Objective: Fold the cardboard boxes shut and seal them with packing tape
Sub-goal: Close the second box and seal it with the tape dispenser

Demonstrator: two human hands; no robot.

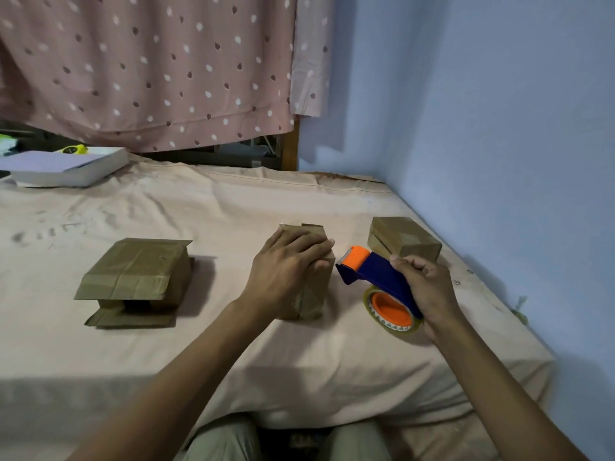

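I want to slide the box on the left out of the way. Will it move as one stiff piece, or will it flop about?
The left box probably won't move as one piece: its near flaps hang open, one lying flat on the sheet, so they may drag or fold. The soft, wrinkled sheet would likely bunch under it. It looks light, though its contents are hidden.

The left hand [286,267] presses flat on the middle box [312,294]; just right of that box, the right hand [429,287] grips a tape dispenser [376,277] (blue and orange).

The left hand [286,267] hides most of the middle box's [312,294] top.
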